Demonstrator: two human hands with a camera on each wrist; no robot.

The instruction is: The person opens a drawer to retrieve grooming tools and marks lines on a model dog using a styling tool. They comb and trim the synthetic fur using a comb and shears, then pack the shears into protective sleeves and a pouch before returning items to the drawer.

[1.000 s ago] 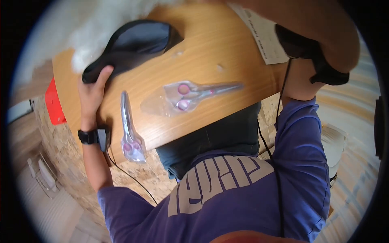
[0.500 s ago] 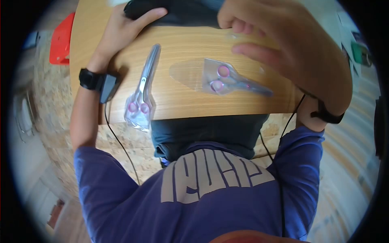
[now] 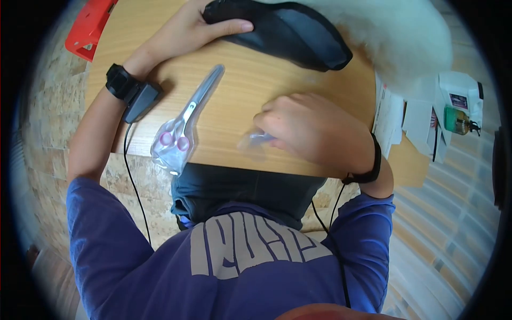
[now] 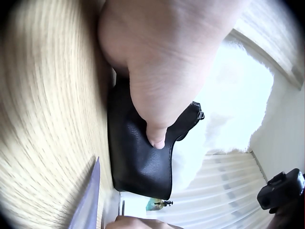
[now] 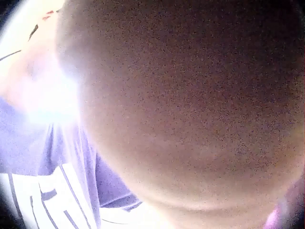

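My left hand [image 3: 184, 32] grips the left end of a black pouch [image 3: 298, 33], thumb laid over its near side; in the left wrist view the thumb presses the black pouch [image 4: 138, 152]. Curled fingers of my right hand [image 3: 306, 128] pinch a clear plastic package [image 3: 258, 138], whose scissors are mostly hidden beneath that hand. Another pair of pink-ringed scissors [image 3: 186, 114] lies in clear plastic between the hands, tips pointing away and to the right. The right wrist view is filled by blurred skin, with a bit of pink [image 5: 272, 218] at its lower right.
White fluffy material [image 3: 400, 37] lies beyond the pouch. A red object [image 3: 88, 29] stands past the table's left edge. At the right are papers [image 3: 392, 114] and a green bottle [image 3: 454, 120]. Black cables run down from both wrists.
My right hand has come down from beside the pouch onto the right-hand scissors package. The left hand still holds the pouch, now angled differently. The head view has shifted.
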